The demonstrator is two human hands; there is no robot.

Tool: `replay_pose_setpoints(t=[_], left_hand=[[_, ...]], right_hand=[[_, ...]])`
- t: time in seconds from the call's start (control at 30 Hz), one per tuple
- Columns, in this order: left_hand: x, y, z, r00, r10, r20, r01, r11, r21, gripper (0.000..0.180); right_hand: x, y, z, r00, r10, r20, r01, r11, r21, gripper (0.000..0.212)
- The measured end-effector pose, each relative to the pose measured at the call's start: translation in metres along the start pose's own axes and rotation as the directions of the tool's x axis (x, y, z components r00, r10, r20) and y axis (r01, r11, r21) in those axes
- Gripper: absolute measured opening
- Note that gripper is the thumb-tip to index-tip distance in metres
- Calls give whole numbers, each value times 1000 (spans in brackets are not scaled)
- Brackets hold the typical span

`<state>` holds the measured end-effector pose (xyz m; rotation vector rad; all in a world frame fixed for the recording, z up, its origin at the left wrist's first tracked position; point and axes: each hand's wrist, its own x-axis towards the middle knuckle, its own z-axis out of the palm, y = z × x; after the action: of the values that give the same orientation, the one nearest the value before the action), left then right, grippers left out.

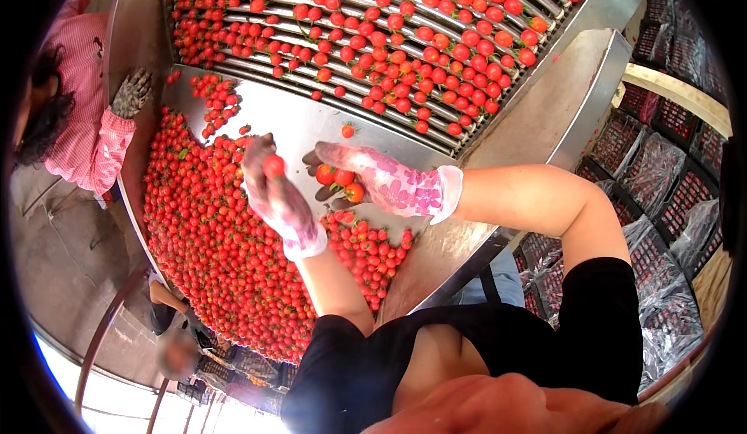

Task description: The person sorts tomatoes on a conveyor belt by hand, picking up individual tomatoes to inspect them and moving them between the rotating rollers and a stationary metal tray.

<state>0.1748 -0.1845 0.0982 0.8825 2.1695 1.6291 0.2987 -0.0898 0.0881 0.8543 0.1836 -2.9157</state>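
Both my hands wear white gloves with a pink pattern and dark, soiled fingers. My right hand (373, 177) is cupped around several red cherry tomatoes (343, 177), its fingers curled under them. To its left, my left hand (276, 197) has one cherry tomato (273, 165) at its fingers; the hand is slightly blurred. A large heap of cherry tomatoes (233, 263) lies below and left of my hands in a metal tray (288, 115). A single loose tomato (348, 131) rests on the bare metal just beyond my right hand.
Beyond the tray, a roller conveyor (311, 72) carries many tomatoes. A metal side wall (576, 92) runs along the right. Stacked black crates (661, 154) with plastic film stand further right. At the left, a co-worker's gloved hand (131, 93) rests near the tray's rim.
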Motion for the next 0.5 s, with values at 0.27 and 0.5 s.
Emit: replay_pose_setpoints(t=[0.27, 0.5], left_hand=[[-30, 0, 17, 982, -184, -26, 173, 955, -243, 72], [-14, -114, 139, 921, -190, 339, -62, 789, 611, 84]], right_hand=[[3, 6, -16, 918, -273, 289, 379, 819, -430, 29], [-1, -2, -3, 973, 16, 231, 47, 963, -265, 35]])
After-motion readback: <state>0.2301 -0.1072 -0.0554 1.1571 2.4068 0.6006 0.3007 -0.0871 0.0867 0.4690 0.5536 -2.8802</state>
